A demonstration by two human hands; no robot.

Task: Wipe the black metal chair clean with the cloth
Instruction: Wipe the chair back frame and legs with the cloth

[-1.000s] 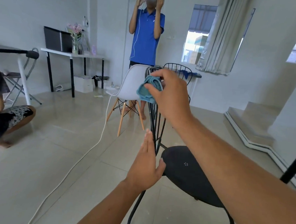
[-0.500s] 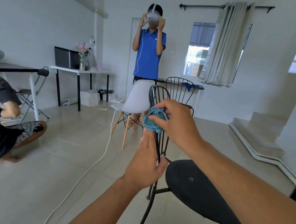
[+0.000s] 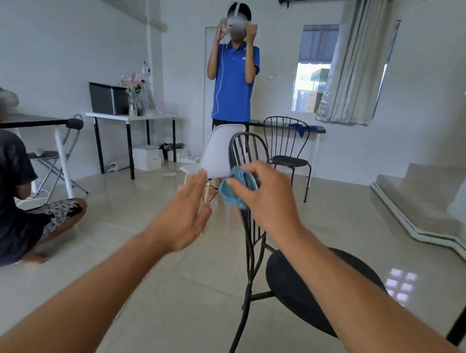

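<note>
Since 1 s ago, crumpled blue cloth, pinched in right hand grip, lowered from top rail down black metal chair backrest spindles; left hand spread flat, empty. Backrest wipe judged underway; seat pending.

1. My left hand and forearm are bare, with no sleeve in view.
2. My right hand and forearm are bare too, with no glove.

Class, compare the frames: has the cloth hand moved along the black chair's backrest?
Yes. The right hand with the cloth has slid down the black chair backrest, from its top rim toward the seat.
</note>
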